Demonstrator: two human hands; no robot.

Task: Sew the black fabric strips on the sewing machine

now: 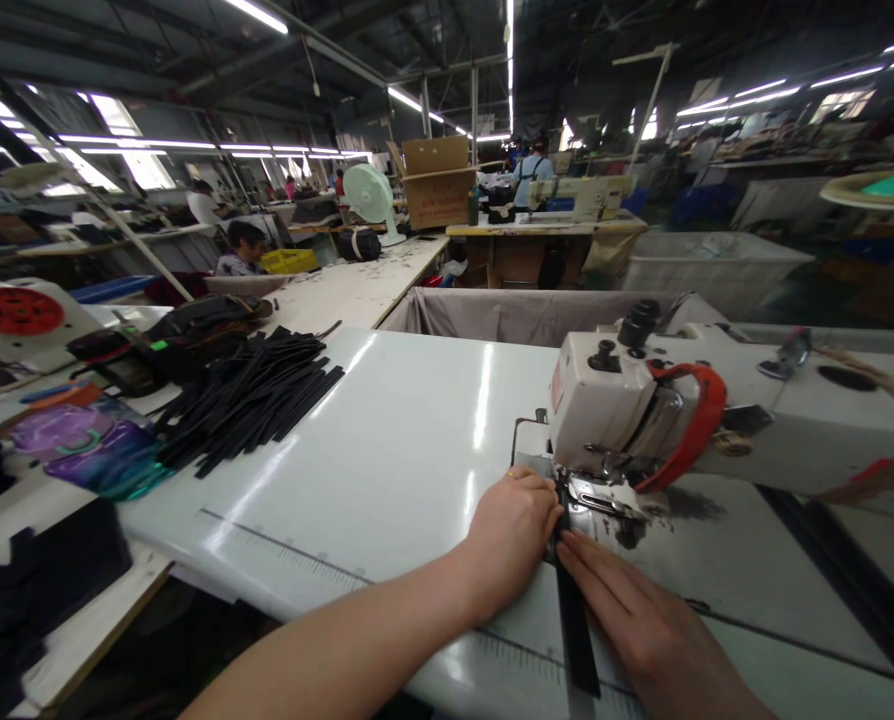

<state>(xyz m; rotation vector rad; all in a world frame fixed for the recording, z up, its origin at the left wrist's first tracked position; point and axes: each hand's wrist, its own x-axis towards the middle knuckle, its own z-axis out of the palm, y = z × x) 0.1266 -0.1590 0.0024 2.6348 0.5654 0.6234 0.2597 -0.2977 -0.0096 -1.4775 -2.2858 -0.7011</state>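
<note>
Head view, examined from my remote post. I find the black strip (578, 640) on the tabletop (394, 440), its far end at the needle area of the sewing machine (597, 410) and its near end crossing the ruler marks (289, 550) along the front edge.

The left hand (514, 530) lies at the strip's left side, close to the machine's metal foot, fingers bent and drawn together; their tips are partly hidden, so I cannot tell whether this grip pinches the strip or only presses it. The right hand (642, 620) lies at the opposite side, fingers stretched and close together, tips at the strip's edge; its thumb is hidden and I cannot tell how far this grip is closed.

A curved red guard (706, 420) fronts the machine. I note a loose pile (256, 395) of black strips at the far left of the tabletop, a purple pouch (124, 470) beside it, and further long black strips (844, 570) at right. Beyond stand a fan (368, 192) and a carton (438, 200); a co-worker (238, 255) is at left.
</note>
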